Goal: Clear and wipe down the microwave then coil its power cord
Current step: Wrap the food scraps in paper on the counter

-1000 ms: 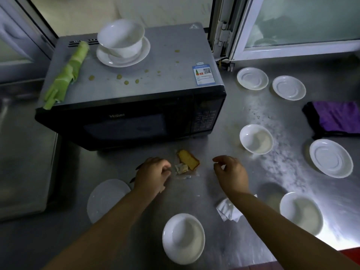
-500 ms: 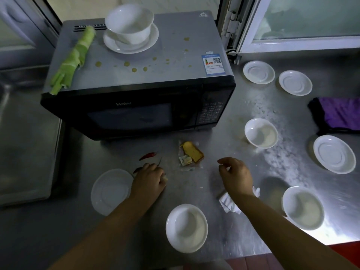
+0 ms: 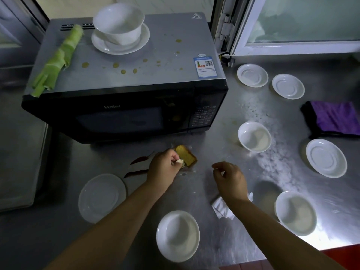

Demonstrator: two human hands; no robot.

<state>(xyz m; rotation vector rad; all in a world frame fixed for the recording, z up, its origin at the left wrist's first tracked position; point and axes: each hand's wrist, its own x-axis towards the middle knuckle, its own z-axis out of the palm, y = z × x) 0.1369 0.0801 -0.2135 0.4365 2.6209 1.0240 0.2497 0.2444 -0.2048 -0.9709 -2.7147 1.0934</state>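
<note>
The black microwave [image 3: 124, 117] stands at the back left of the steel counter, its grey top spotted with brown drips. On top sit a white bowl [image 3: 118, 22] in a saucer [image 3: 140, 43] and a green leafy stalk [image 3: 58, 59]. Its plug [image 3: 230, 62] lies by the window frame. In front of the door lies a yellow cake slice [image 3: 186, 157]. My left hand [image 3: 165, 168] pinches a pale crumb piece [image 3: 180, 162] beside that slice. My right hand [image 3: 229, 178] hovers over the counter, fingers loosely curled, holding nothing.
Two red chillies [image 3: 140, 159] lie left of my left hand. A flat white plate [image 3: 101, 197], several white bowls [image 3: 178, 235] and saucers [image 3: 252, 75] dot the counter. A crumpled tissue [image 3: 222, 209] lies under my right wrist. A purple cloth [image 3: 335, 117] sits far right. White powder [image 3: 272, 158] streaks the surface.
My left hand has moved from beside the chillies up and right to the cake slice and now pinches a pale piece. The right hand has barely shifted.
</note>
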